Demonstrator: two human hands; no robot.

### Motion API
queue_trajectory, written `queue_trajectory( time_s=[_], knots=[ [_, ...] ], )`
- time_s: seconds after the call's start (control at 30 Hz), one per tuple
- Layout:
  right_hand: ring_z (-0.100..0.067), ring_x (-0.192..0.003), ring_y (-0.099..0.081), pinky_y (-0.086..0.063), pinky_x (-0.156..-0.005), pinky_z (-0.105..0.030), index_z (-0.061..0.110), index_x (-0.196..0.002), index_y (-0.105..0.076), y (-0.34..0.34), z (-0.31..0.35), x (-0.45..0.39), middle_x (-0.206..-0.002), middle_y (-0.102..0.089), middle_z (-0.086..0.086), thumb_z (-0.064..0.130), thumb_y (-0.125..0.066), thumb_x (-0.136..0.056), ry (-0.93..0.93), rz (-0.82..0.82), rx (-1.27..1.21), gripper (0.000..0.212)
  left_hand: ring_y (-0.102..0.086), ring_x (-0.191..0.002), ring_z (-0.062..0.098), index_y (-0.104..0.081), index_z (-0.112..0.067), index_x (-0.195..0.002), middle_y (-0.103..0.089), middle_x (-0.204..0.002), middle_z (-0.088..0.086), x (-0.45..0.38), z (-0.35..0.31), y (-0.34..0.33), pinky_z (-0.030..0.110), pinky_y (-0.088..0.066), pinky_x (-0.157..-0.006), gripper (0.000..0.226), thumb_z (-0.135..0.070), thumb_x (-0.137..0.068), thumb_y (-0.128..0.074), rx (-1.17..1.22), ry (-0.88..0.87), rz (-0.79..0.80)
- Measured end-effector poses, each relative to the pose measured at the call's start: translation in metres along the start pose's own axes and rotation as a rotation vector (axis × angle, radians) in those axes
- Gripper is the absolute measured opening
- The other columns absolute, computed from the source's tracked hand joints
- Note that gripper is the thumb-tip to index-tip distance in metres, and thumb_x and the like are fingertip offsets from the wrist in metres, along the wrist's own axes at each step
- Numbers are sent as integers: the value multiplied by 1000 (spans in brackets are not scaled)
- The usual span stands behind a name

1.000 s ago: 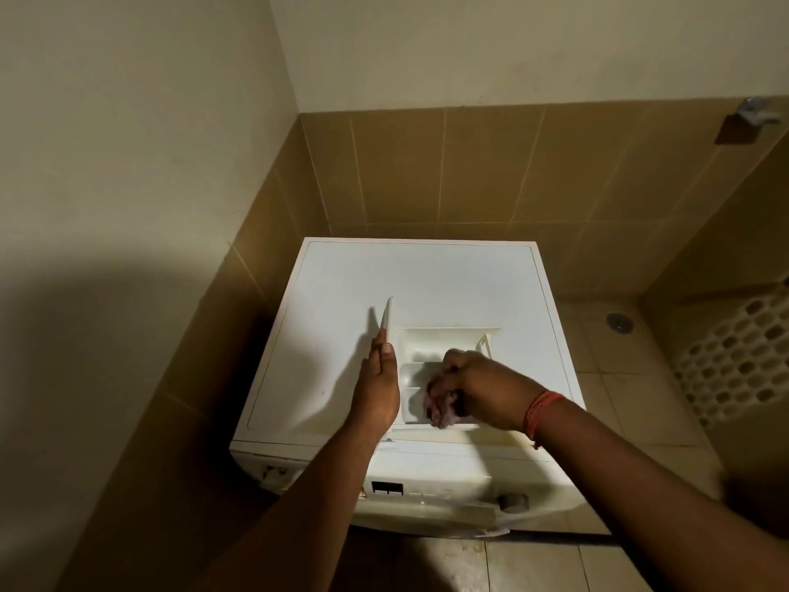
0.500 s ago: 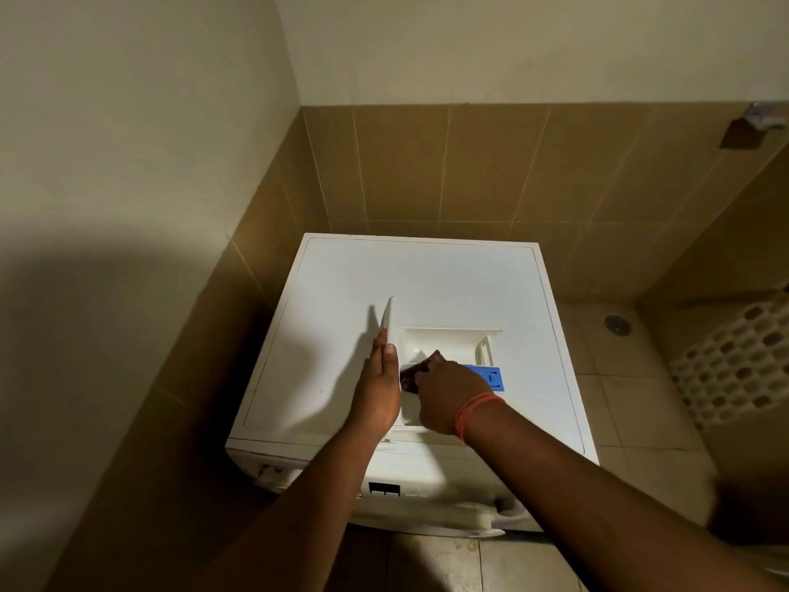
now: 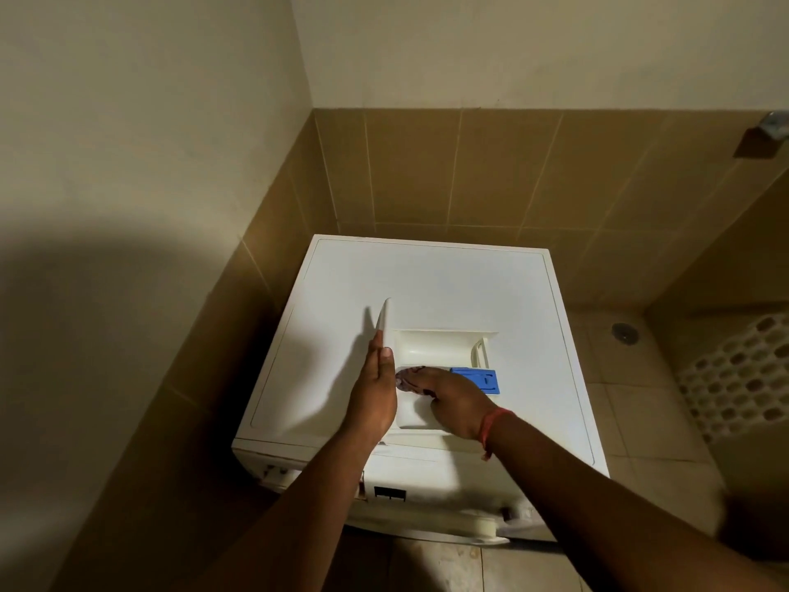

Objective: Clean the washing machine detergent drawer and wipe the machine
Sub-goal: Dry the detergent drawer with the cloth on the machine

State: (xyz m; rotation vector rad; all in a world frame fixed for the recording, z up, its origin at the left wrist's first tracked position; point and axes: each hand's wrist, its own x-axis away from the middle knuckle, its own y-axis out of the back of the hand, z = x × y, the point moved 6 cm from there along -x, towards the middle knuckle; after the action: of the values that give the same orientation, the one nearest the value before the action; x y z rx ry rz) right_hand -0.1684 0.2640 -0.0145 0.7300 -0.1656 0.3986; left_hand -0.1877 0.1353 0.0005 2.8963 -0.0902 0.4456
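A white washing machine point(image 3: 427, 284) stands in a tiled corner. The detergent drawer point(image 3: 439, 348) lies on its top, cream coloured, with a blue insert point(image 3: 478, 378) on its right side. My left hand point(image 3: 373, 390) presses flat against the drawer's upright front panel point(image 3: 384, 322) and steadies it. My right hand point(image 3: 454, 399) is inside the drawer, closed on a dark reddish cloth point(image 3: 407, 376) that lies against the middle compartment next to the front panel. A red thread band circles my right wrist.
Brown wall tiles close in the machine at the back and left. To the right is tiled floor with a round drain point(image 3: 624, 332) and a perforated laundry basket point(image 3: 738, 378). The machine's control panel point(image 3: 388, 492) faces me below the top.
My right hand with the cloth has moved from the drawer's near compartment toward the middle and the left panel, which uncovers the blue insert. My left hand has stayed on the front panel.
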Motion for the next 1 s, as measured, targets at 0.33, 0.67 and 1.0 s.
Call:
queue_trajectory(
  time_s=[0.33, 0.67, 1.0],
  knots=[
    [-34, -114, -62, -48, -86, -34, 7, -144, -43, -1, 49, -36, -127, -61, -17, 5, -56, -90, -155, 325, 812, 55, -36, -139, 12, -25, -34, -152, -36, -154, -6, 0, -4, 3, 12, -23, -98, 47, -39, -105, -29, -52, 11, -12],
    [-26, -115, -57, -42, -91, -27, 9, -127, -61, 24, 29, -26, -128, -61, -11, 4, -44, -95, -120, 335, 425, 36, -42, -132, 12, -27, -36, -151, -39, -152, -1, 0, -4, 4, 15, -27, -96, 46, -40, -105, -27, -131, -29, -13],
    [-26, -111, -59, -41, -94, -23, 11, -122, -67, 68, 15, -29, -117, -63, -11, -7, -49, -90, 3, -220, 195, 41, -43, -133, 19, -29, -36, -150, -42, -149, 2, -3, -1, 2, 18, -28, -97, 46, -43, -104, -28, -168, -27, -8]
  ],
)
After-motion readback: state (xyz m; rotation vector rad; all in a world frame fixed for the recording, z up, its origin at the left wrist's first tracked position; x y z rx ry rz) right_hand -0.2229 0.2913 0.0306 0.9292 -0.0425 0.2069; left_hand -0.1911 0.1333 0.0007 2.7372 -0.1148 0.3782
